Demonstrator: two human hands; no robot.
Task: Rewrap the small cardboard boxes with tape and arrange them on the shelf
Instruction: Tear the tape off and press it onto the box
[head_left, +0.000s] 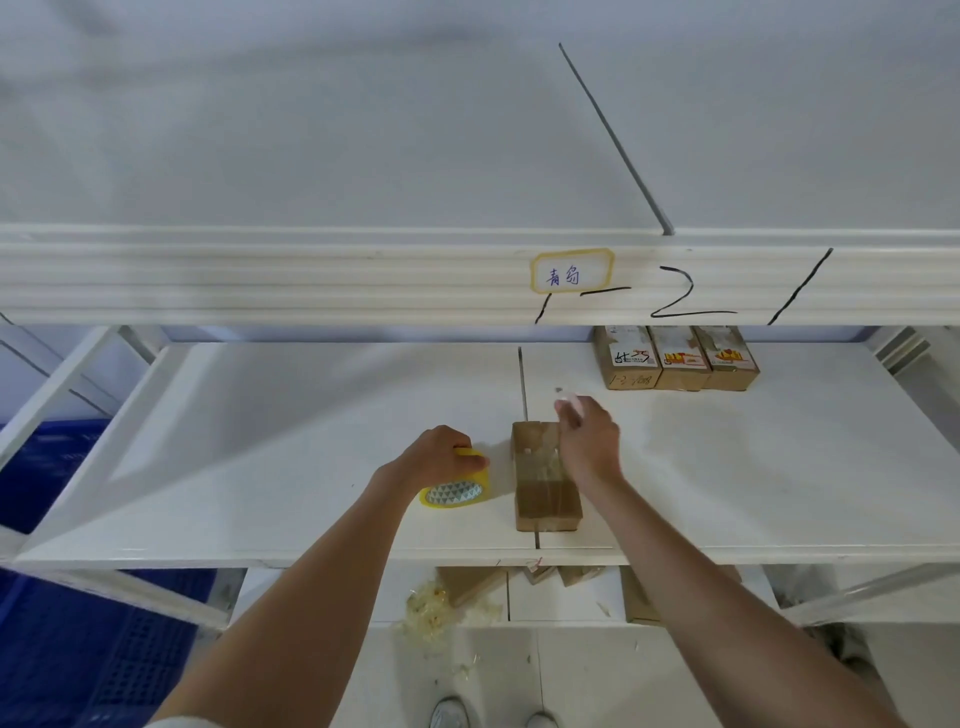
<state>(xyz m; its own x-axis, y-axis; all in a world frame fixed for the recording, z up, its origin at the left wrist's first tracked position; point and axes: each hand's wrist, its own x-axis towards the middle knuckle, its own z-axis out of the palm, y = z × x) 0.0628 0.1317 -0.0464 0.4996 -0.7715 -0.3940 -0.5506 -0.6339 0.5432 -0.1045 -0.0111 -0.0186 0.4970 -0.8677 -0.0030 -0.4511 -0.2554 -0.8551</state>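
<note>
Head view of a white shelf (311, 415). Just below centre, 1 small cardboard box (545, 480) lies on the shelf board, long axis toward 12 o'clock, its top glossy with clear tape (546, 462).

The left hand (439, 457) is at 9 o'clock of the box, just beside it. Its grip is curled over the top of a yellow tape roll (457, 486), which rests on the shelf; the roll's patterned core faces the camera.

The right hand (587, 441) is over the box's far right edge, at 1 o'clock of the box centre. Its fingers are drawn together and it appears to pinch a small pale object (569, 402) at the fingertips. What the object is cannot be told, as that part is blurred.

At 2 o'clock of the box, well apart, 3 taped boxes (678, 358) stand side by side, touching, at the back of the shelf.

The front rail of the upper shelf (260, 275) carries a yellow-edged label (571, 271) and hand-drawn marks "1-2".

Below the shelf edge, at 6 o'clock, further cardboard boxes (472, 584) and crumpled tape scraps (428, 616) lie on a lower level. A blue crate (78, 649) is at 8 o'clock.
</note>
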